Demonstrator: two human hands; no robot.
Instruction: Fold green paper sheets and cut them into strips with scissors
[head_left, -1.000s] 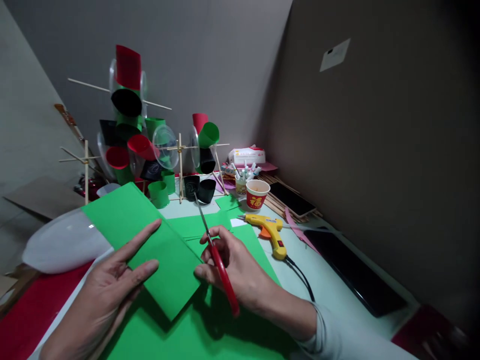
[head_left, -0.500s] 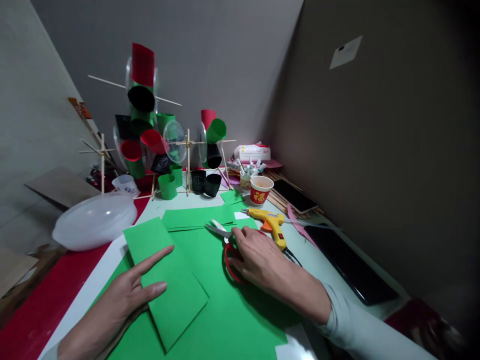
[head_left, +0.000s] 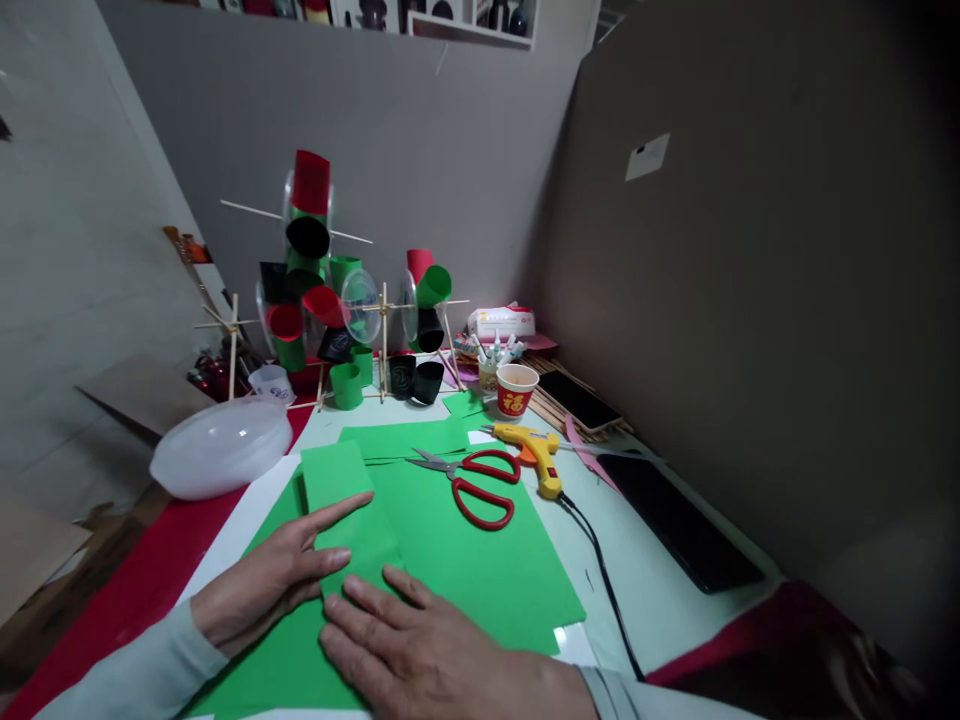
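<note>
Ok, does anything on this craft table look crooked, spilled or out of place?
Nothing spilled or damaged. The narrow green piece lies askew across the big green sheet, left hand and right hand flat at its near end. The glue gun lies on its side, cord trailing toward the near edge.

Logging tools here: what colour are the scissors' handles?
Red; the scissors lie on the green sheet, clearest in the head view.

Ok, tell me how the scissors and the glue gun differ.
The scissors have red handles and metal blades; the glue gun is yellow with an orange trigger. The glue gun trails a black cord; the scissors have none. The scissors lie on the green sheet, the glue gun just right of them. Both lie flat, untouched, tips pointing left.
</note>
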